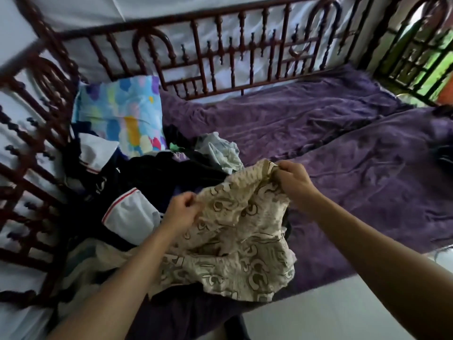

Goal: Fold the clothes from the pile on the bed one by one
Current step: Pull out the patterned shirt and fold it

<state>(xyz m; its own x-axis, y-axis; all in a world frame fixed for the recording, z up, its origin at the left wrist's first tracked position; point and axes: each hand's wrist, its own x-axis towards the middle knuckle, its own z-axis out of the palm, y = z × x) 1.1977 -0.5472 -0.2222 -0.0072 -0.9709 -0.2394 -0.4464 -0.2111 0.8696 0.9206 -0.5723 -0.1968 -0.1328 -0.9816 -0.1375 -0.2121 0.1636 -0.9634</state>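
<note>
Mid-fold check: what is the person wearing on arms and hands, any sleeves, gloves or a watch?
Both are bare. The left hand and right hand are ungloved. The left forearm and right forearm run uncovered to the frame's edge, with no sleeve in view. No watch or bracelet shows at either wrist; a thin ring would be too small to tell.

Beige patterned garment (235,231) held up, crumpled, over dark clothes pile (157,173)

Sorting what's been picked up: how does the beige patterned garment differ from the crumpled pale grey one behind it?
The beige garment with brown motifs is held up, pinched by the left hand and right hand; the pale grey garment lies untouched on the pile. The beige garment is patterned and partly spread; the pale grey garment looks plain and bunched. Neither is folded.
</note>
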